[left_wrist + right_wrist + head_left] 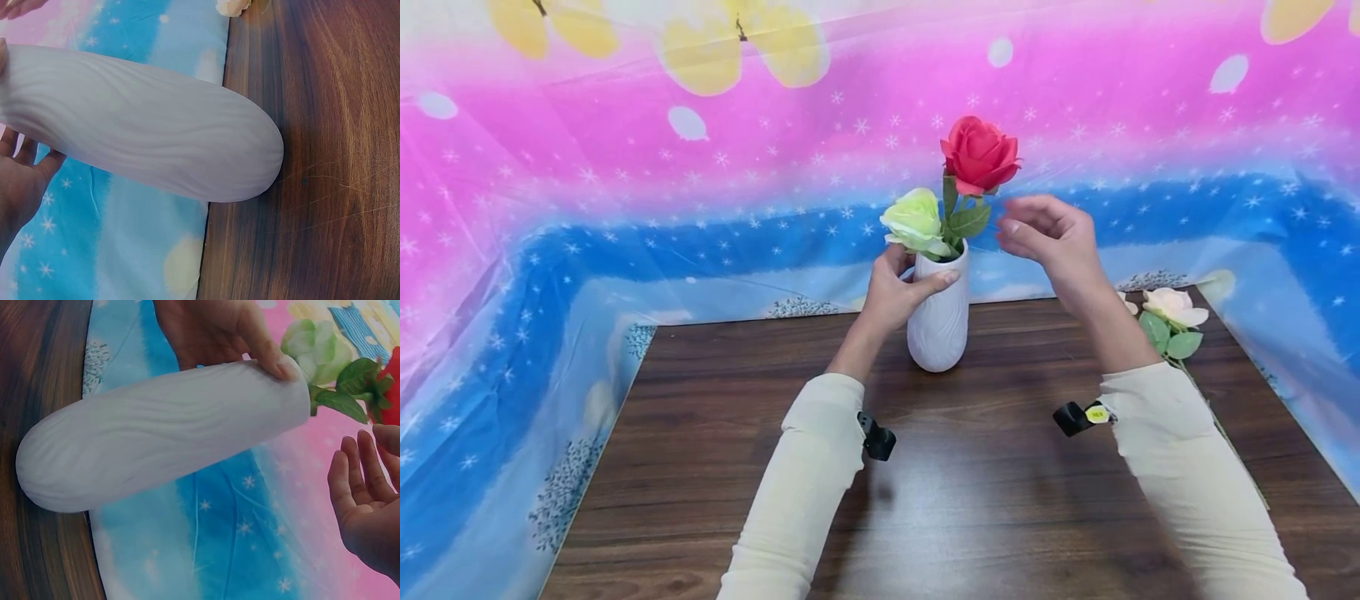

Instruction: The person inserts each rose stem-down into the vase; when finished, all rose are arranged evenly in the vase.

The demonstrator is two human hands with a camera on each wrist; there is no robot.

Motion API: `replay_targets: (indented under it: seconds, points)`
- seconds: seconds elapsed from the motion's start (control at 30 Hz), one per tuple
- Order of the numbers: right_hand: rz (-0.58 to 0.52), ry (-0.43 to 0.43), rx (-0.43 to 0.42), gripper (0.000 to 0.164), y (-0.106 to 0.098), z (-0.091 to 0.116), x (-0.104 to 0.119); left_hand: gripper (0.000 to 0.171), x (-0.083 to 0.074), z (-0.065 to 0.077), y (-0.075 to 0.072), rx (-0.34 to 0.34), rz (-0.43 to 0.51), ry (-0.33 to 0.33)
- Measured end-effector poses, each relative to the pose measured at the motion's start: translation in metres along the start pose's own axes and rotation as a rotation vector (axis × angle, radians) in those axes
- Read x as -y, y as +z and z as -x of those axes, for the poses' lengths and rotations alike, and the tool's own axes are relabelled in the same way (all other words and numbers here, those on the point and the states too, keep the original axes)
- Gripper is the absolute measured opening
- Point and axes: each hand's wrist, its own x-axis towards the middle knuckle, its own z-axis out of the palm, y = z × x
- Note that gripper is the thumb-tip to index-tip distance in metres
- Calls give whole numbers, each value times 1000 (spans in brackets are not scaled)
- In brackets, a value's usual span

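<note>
My left hand (895,287) grips a white vase (938,333) near its rim, with the thumb across the front. Wavy ridges run along the vase, whose base is at the wooden table. A pale green rose (916,221) leans left out of the vase's mouth. Taller than it, a red rose (980,156) with green leaves (970,220) rises from the same mouth. To the right of the red rose is my right hand (1052,233), its fingers loosely bent and holding nothing. In the right wrist view those fingers (356,478) are just below the red bloom.
Cream roses (1175,307) with long green stems lie on the right side of the dark wooden table (715,467), partly behind my right forearm. A pink and blue patterned cloth (760,167) hangs behind the table and around its sides.
</note>
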Motion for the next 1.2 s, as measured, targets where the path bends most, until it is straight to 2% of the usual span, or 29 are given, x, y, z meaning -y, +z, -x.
replay_targets:
  seconds: [0.13,0.37,0.6,0.77,0.97,1.2]
  points:
    - [15,9,7,16,-11,9,1,60,1,0,0,0,-3,0]
    - [107,28,21,17,-34,27,4,60,0,1,2,7,2,1]
    - [116,35,33,19,-59,42,5,60,-1,2,2,8,6,6]
    - [100,44,9,24,-83,56,-3,60,-1,1,1,5,5,1]
    - [76,113,-51,26,-117,78,-18,61,0,0,0,-2,-2,8]
    - [176,241,-121,24,-157,109,-39,61,-1,1,0,2,3,10]
